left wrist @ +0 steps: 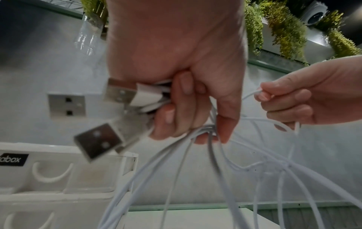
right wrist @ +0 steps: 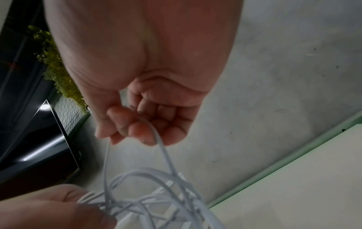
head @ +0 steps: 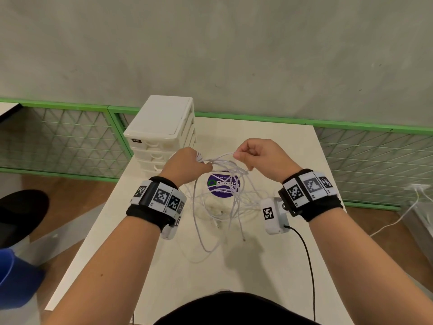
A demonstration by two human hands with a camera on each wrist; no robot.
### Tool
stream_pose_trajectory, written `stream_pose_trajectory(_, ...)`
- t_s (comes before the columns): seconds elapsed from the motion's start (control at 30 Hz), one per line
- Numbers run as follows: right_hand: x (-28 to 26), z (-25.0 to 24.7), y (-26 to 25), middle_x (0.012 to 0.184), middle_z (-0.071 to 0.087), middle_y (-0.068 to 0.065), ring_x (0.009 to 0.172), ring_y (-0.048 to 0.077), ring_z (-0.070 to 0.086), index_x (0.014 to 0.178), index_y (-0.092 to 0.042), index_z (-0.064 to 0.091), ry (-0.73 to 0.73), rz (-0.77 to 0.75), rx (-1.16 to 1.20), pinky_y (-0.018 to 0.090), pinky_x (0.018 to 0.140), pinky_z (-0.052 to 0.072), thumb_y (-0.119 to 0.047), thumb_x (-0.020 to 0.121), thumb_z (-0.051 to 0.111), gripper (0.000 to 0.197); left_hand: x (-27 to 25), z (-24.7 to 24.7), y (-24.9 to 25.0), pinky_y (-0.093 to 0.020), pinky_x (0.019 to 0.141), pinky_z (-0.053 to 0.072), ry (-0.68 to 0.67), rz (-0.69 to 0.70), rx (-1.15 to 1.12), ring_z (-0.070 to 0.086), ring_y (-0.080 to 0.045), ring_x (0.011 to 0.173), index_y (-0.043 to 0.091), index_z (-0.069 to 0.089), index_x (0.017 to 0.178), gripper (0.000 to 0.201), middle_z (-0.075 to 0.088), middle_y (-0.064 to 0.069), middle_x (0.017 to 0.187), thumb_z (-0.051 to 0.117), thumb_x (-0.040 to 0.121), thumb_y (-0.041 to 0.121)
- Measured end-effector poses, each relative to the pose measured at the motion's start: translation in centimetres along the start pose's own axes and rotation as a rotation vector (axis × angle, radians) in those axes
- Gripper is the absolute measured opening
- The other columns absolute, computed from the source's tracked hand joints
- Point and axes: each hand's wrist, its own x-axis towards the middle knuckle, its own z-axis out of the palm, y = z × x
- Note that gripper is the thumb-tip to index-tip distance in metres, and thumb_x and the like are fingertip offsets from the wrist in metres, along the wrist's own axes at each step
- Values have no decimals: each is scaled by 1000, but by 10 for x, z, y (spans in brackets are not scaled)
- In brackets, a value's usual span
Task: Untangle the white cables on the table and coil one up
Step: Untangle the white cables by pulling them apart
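Several thin white cables hang in a tangle above the white table, their lower loops and loose ends trailing on it. My left hand grips a bundle of them near their USB plugs, which stick out of the fist to the left. My right hand is raised beside it to the right and pinches a single white strand between thumb and fingers. That strand loops down into the tangle between both hands.
A white drawer unit stands at the table's back left corner, close to my left hand. A purple round sticker lies under the cables. A green mesh fence and a grey wall run behind the table. A black cord hangs from my right wrist.
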Motion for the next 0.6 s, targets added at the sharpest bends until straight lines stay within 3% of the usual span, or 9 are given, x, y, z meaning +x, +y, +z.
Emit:
stream_pose_trajectory(0.1, 0, -5, 2, 41, 39, -8, 41, 7, 32, 64, -16, 61, -19, 74, -140, 18, 49, 29, -32, 84, 69, 26, 1, -3, 5, -28, 52, 26, 80, 21, 94, 37, -21, 56, 13, 31, 60, 46, 33, -2, 60, 68, 80, 33)
stream_pose_trajectory(0.2, -2, -5, 5, 45, 46, 1, 46, 14, 42, 54, -14, 62, -113, 186, -407, 28, 53, 34, -52, 80, 65, 46, 1, -5, 10, -28, 49, 28, 153, 45, 200, 40, -20, 57, 12, 37, 60, 40, 37, -3, 60, 65, 81, 32)
stream_pose_trajectory(0.3, -10, -5, 13, 56, 46, 9, 55, 19, 40, 58, -6, 59, -143, 162, -240, 31, 59, 32, -43, 80, 69, 44, 5, -7, 8, -28, 51, 30, 208, 54, 221, 44, -24, 61, 10, 40, 61, 39, 41, -5, 61, 65, 80, 33)
stream_pose_trajectory(0.4, -17, -10, 17, 46, 47, 7, 46, 19, 41, 59, -9, 63, -83, 192, 47, 27, 57, 38, -29, 85, 66, 33, 7, -10, 4, -29, 53, 31, 234, 46, 215, 46, -25, 62, 10, 42, 61, 38, 44, -6, 62, 65, 80, 33)
stream_pose_trajectory(0.47, -16, -14, 19, 42, 36, 2, 39, 14, 31, 60, -8, 65, -80, 274, -15, 22, 48, 31, -35, 85, 66, 36, 8, -10, 1, -27, 50, 29, 242, 50, 208, 45, -25, 61, 11, 40, 58, 40, 42, -6, 61, 66, 79, 32)
stream_pose_trajectory(0.53, -14, -15, 23, 41, 44, 1, 39, 12, 37, 55, -9, 64, -122, 323, -212, 23, 50, 35, -45, 82, 67, 45, 8, -8, -2, -27, 50, 28, 246, 48, 204, 45, -25, 61, 11, 39, 57, 40, 42, -6, 61, 67, 78, 31)
stream_pose_trajectory(0.6, -14, -16, 29, 50, 54, 8, 48, 14, 46, 55, -8, 63, -125, 316, -263, 27, 58, 38, -47, 79, 68, 46, 9, -5, -4, -27, 50, 28, 251, 42, 220, 46, -25, 63, 9, 41, 59, 40, 44, -7, 63, 67, 78, 33)
